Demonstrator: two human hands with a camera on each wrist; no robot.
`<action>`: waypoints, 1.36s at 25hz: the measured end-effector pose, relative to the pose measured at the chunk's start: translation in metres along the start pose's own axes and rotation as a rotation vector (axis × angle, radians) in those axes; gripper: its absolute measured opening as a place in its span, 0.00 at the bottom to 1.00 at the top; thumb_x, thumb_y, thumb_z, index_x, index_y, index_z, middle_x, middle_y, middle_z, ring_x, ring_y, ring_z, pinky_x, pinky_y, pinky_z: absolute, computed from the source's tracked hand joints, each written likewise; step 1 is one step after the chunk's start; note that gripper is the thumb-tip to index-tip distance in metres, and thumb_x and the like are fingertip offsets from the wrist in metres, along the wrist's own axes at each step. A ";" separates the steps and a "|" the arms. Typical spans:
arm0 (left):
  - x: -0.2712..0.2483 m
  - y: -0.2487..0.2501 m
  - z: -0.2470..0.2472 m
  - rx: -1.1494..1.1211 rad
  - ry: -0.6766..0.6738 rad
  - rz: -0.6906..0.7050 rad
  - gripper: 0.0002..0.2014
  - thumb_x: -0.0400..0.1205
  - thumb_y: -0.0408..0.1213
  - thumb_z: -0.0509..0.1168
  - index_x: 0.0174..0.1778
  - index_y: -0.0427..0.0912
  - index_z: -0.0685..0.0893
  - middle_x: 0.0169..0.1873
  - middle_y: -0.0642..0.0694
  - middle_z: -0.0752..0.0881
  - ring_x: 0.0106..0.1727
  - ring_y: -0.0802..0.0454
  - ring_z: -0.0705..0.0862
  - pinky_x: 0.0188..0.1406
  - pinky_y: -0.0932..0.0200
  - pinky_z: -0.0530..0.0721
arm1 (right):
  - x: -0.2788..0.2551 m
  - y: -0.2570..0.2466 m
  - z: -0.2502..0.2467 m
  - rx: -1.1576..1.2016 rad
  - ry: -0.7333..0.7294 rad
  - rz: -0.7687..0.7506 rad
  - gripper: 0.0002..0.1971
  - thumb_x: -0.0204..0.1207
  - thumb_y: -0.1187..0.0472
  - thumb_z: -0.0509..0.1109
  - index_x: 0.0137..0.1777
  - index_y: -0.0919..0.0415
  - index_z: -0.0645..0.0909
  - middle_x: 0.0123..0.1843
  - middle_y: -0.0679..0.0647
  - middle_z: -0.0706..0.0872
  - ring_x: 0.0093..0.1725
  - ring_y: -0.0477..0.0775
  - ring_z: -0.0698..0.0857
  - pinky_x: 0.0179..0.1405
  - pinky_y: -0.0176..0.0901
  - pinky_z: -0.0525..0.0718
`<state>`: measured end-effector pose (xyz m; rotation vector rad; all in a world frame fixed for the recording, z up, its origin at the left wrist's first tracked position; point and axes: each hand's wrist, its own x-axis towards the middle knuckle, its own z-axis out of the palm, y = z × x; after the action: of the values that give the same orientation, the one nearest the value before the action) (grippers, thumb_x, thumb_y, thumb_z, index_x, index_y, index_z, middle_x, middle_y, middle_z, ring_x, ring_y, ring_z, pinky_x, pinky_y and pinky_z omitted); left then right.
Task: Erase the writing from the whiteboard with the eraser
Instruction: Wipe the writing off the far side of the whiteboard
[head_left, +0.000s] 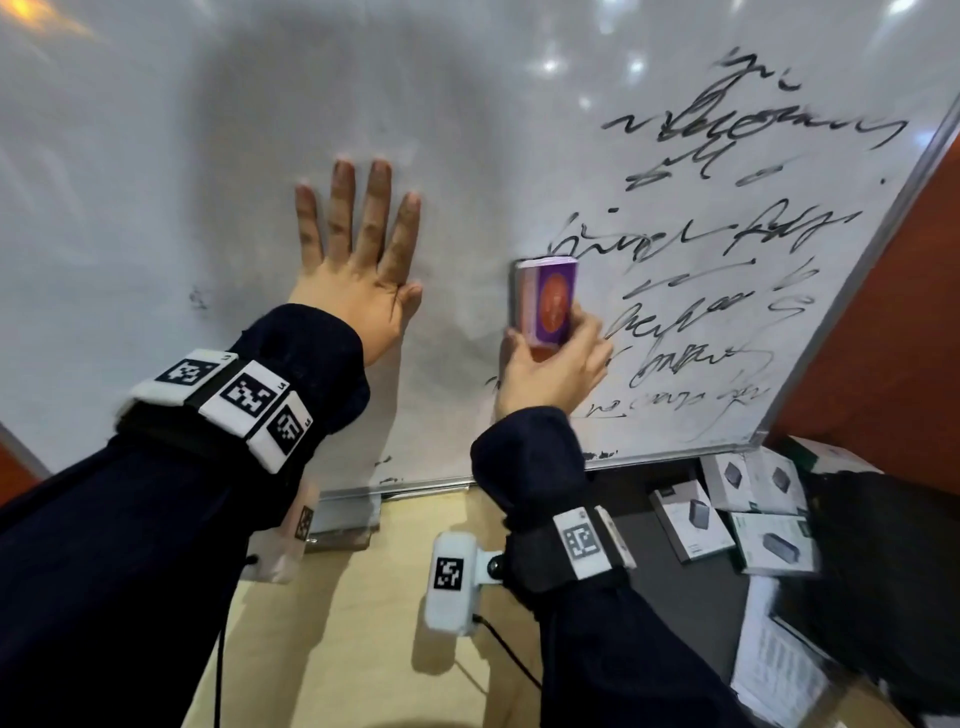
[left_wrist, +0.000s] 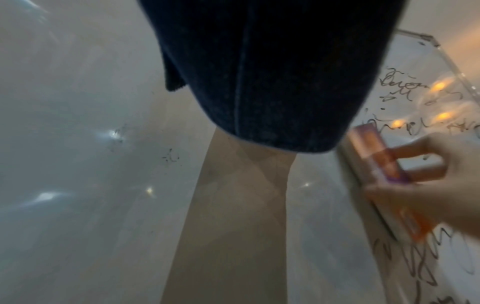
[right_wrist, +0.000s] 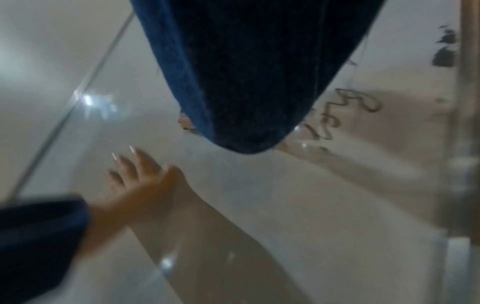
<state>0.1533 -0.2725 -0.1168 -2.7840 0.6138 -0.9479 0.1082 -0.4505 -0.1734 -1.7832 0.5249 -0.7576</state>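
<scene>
Head view faces whiteboard (head_left: 467, 104), wrist views close along it

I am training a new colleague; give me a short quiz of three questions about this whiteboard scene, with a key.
1. True or false: the left hand lies flat on the whiteboard.
2. Which hand holds the eraser?
3. Most remaining writing lies on which side of the eraser: A) left B) right?

Key: 1 true; 2 the right hand; 3 B.

Glossy, smooth whiteboard (head_left: 467, 130) in a metal frame (head_left: 857, 270); dark cloth sleeves (head_left: 156, 519); matt wooden tabletop (head_left: 363, 623)
</scene>
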 end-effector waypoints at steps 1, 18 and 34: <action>0.000 0.000 0.000 -0.003 0.003 -0.003 0.36 0.85 0.51 0.46 0.80 0.39 0.33 0.79 0.26 0.43 0.75 0.30 0.28 0.71 0.21 0.36 | -0.011 0.003 0.001 -0.056 -0.035 -0.083 0.30 0.61 0.67 0.83 0.65 0.60 0.79 0.57 0.60 0.77 0.58 0.61 0.75 0.64 0.56 0.73; 0.001 0.004 -0.001 -0.027 -0.019 -0.025 0.37 0.85 0.50 0.47 0.79 0.40 0.30 0.79 0.29 0.40 0.78 0.22 0.43 0.70 0.26 0.29 | 0.002 0.017 -0.007 -0.011 -0.022 0.057 0.31 0.67 0.60 0.82 0.69 0.61 0.75 0.62 0.59 0.76 0.60 0.56 0.71 0.67 0.55 0.71; -0.001 0.006 -0.007 -0.008 -0.070 -0.034 0.36 0.84 0.51 0.45 0.82 0.40 0.34 0.81 0.29 0.41 0.80 0.25 0.38 0.71 0.26 0.32 | -0.029 0.058 -0.006 -0.177 -0.122 -0.228 0.32 0.57 0.57 0.87 0.61 0.63 0.81 0.54 0.55 0.83 0.53 0.57 0.76 0.57 0.49 0.74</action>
<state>0.1465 -0.2774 -0.1130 -2.8301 0.5629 -0.8524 0.0847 -0.4539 -0.2341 -2.0641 0.3180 -0.7699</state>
